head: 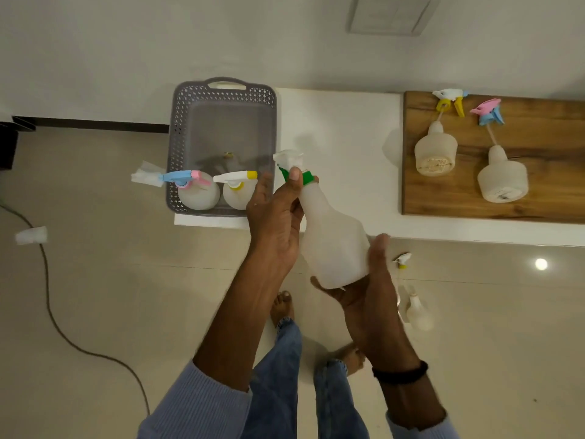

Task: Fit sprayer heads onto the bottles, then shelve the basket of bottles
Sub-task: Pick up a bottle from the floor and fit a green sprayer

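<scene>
I hold a frosted white bottle point(332, 242) tilted in front of me. My right hand point(370, 289) grips its base. My left hand point(275, 213) pinches the green and white sprayer head point(292, 167) at the bottle's neck. The grey basket point(221, 122) stands on the white counter point(335, 134) and holds two bottles: one with a blue and pink head point(186, 180), one with a white and yellow head point(235, 179). Two more bottles lie on the wooden board point(538, 185), one by a yellow and white head point(449, 99), one by a pink and blue head point(489, 110).
A cable point(50, 296) runs across the tiled floor at the left, near a scrap of plastic wrap point(31, 236). Another wrap piece point(145, 174) hangs at the basket's left side. My bare feet and jeans are below. Reflections of a bottle show on the floor at the right.
</scene>
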